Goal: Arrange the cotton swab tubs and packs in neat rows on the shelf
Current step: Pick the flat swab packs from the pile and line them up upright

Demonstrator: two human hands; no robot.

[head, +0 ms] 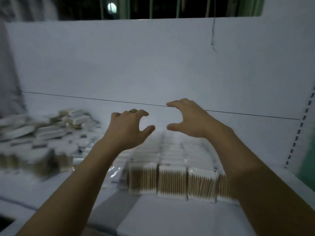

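Swab packs [172, 181] show fine tan vertical striping between white bands; shelf [170, 218] and back panel [119, 65] are white, the panel crossed by one thin dark line.

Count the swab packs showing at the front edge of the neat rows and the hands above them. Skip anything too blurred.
Front swab packs: 4 (the rightmost is partly hidden)
Hands: 2 (left hand and right hand, both empty, fingers spread)
Total: 6
Not counted: the loose heap on the left is too blurred to tally.
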